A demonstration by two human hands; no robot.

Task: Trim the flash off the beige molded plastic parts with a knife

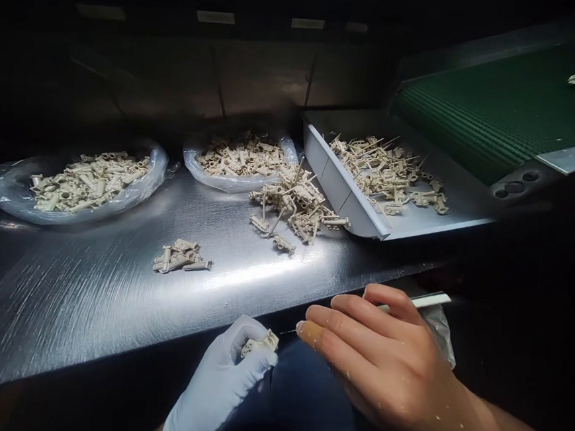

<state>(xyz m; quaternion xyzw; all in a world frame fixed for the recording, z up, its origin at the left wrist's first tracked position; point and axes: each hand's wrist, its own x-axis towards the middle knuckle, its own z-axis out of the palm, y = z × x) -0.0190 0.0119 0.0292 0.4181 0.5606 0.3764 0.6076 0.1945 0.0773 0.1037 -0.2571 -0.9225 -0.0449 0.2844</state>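
The left hand in a white glove (219,383) had its fingers curled shut around a small cream plastic part (260,344), in front of the shiny metal table (126,296). The bare right hand (380,356) was beside it, fingers loosely bent; I cannot tell what they gripped.

our single head-worn view, looking forward and down from above our lap, our hands close at the bottom edge, the shiny grey metal table (112,295) beyond, the green ribbed conveyor belt (505,106) farther off at upper right
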